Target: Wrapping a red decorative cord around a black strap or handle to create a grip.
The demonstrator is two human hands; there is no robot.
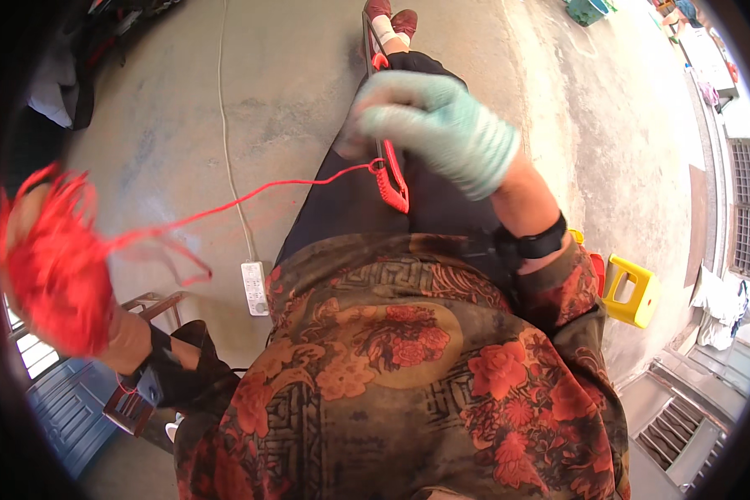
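I see the left hand (pixel 27 218) out at the far left, its fingers curled around a loose bundle of red cord (pixel 58 271) that hides most of the palm; both are smeared by blur. From the bundle, a red strand (pixel 258 192) runs across to the middle of my view and meets a narrow dark frame (pixel 402 197) partly wrapped in red. That frame lies lengthwise over the dark trousers (pixel 329 204), between the wearer's knees and waist, its far end reaching toward the reddish shoes (pixel 403 22).

The right hand (pixel 433 121), in a pale blue-green glove, is above the frame with its fingers bent inward. It is blurred too, and I cannot tell whether it grips the frame, the strand or nothing. A black band (pixel 542 242) circles the right wrist.

On the floor, I have a white power strip (pixel 256 288) just left of the wearer's patterned top (pixel 350 375), and a yellow stool (pixel 637 292) over on the right.
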